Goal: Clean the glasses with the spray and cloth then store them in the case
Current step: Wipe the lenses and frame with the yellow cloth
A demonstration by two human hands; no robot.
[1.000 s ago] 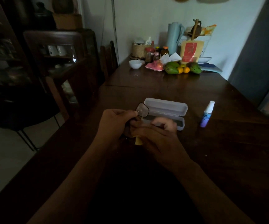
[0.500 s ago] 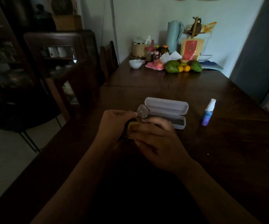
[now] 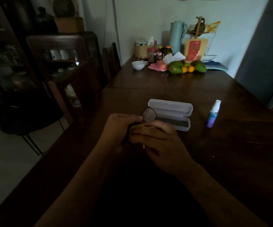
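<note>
Cloth (image 3: pixel 136 128) and right hand (image 3: pixel 162 145) cover glasses (image 3: pixel 148 114) before case (image 3: pixel 171 108).

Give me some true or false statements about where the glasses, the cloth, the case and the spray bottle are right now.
1. The case lies open on the table. True.
2. The spray bottle is in the right hand. False: it stands upright on the table, to the right of the case, with no hand on it.
3. The left hand holds the glasses. True.
4. The glasses lie inside the case. False: they are held in front of it, one lens showing above the left hand.
5. The right hand holds the cloth against the glasses. True.
</note>
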